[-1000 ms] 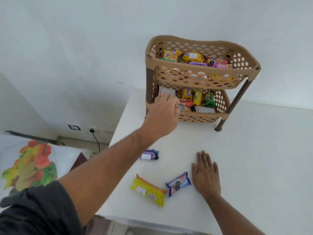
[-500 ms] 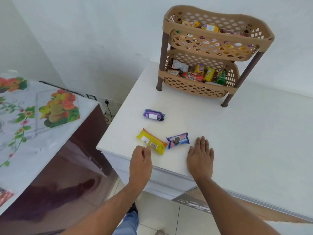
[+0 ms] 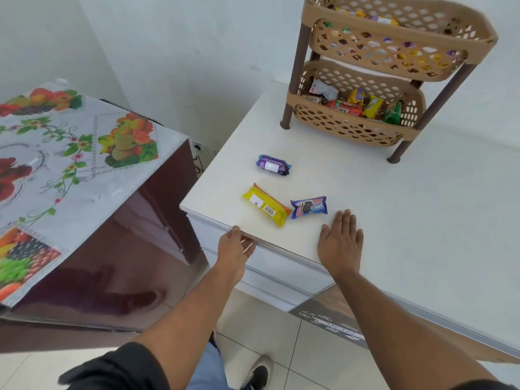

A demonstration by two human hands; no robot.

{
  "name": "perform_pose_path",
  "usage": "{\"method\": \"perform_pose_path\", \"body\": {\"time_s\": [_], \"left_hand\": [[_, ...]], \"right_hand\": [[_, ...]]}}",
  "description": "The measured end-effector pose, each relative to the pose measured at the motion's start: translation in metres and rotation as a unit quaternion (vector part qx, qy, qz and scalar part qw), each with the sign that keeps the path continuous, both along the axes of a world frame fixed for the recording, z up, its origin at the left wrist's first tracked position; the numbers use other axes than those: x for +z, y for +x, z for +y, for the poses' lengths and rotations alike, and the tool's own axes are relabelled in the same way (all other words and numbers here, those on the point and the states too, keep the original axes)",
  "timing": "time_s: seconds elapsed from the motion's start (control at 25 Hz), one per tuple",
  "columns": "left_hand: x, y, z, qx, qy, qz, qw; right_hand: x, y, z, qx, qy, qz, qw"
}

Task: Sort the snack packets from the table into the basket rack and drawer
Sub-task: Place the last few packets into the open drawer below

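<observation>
Three snack packets lie on the white table (image 3: 394, 209): a purple one (image 3: 273, 165), a yellow one (image 3: 266, 204) and a blue Oreo packet (image 3: 309, 206). The tan two-tier basket rack (image 3: 365, 128) stands at the back, both tiers holding several packets. My left hand (image 3: 235, 249) curls its fingers under the table's front lip, at the top edge of the white drawer (image 3: 270, 266). My right hand (image 3: 340, 243) rests flat on the table top just right of the Oreo packet, holding nothing.
A dark red cabinet (image 3: 118, 249) with a fruit-print cloth (image 3: 56, 153) stands to the left, a narrow gap away from the table. White wall behind. Tiled floor and my shoe (image 3: 257, 375) show below.
My left hand has come back from the rack's lower tier, dropped past the yellow packet and hooked onto the drawer's top edge. My right hand has stayed flat on the table.
</observation>
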State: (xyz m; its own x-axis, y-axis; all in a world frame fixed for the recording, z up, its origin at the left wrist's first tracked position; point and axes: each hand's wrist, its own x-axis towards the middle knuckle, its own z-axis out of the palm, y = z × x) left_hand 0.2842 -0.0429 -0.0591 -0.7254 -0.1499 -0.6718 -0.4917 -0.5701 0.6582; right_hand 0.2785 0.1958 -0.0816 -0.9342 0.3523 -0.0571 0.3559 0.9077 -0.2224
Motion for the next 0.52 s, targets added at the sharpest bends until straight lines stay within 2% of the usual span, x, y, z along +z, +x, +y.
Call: {"method": "perform_pose_path", "body": {"time_s": [0.08,0.28,0.4,0.52], "left_hand": [[-0.003,-0.003,-0.004,0.025,0.009,0.004,1.000],[-0.013,-0.004,-0.012,0.004,-0.003,-0.020,1.000],[-0.018,-0.001,-0.018,-0.028,-0.081,-0.062,0.994],[-0.018,0.013,-0.027,-0.080,-0.180,-0.103,0.975]], "right_hand": [[0.002,-0.001,0.005,0.010,-0.010,-0.023,1.000],[0.006,-0.003,0.010,0.017,-0.030,-0.065,0.997],[0.010,-0.004,0.011,0.020,-0.044,-0.075,0.996],[0.011,-0.003,0.012,0.023,-0.045,-0.077,0.996]]}}
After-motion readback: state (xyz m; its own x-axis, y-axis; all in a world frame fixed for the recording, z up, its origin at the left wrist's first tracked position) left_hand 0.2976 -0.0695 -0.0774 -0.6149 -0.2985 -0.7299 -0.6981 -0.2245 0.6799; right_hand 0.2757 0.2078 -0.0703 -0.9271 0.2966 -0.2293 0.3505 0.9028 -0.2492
